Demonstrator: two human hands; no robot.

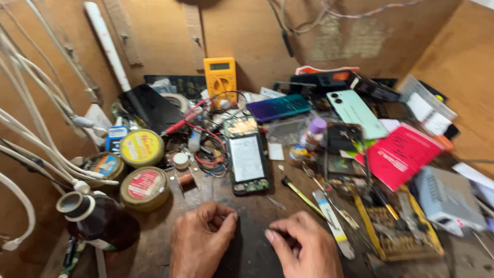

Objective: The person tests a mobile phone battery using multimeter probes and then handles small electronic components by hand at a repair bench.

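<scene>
Head view: your left hand [200,242] and right hand [303,247] rest low on the dark tabletop [252,252], knuckles up, fingers curled inward. Left fingers [226,216] are bunched toward the thumb; whether they pinch anything cannot be told. Right fingers [275,234] are curled likewise, contents hidden. The opened phone [248,163], back cover off, lies flat just beyond both hands, slightly nearer your left, apart from the fingers. Its long axis runs away from you, circuit-board end pointing toward the far wall. Right of it lie a yellow-handled brush [303,198] and a white spudger [333,222], both angled diagonally. Two round tins [143,170] sit left.
</scene>
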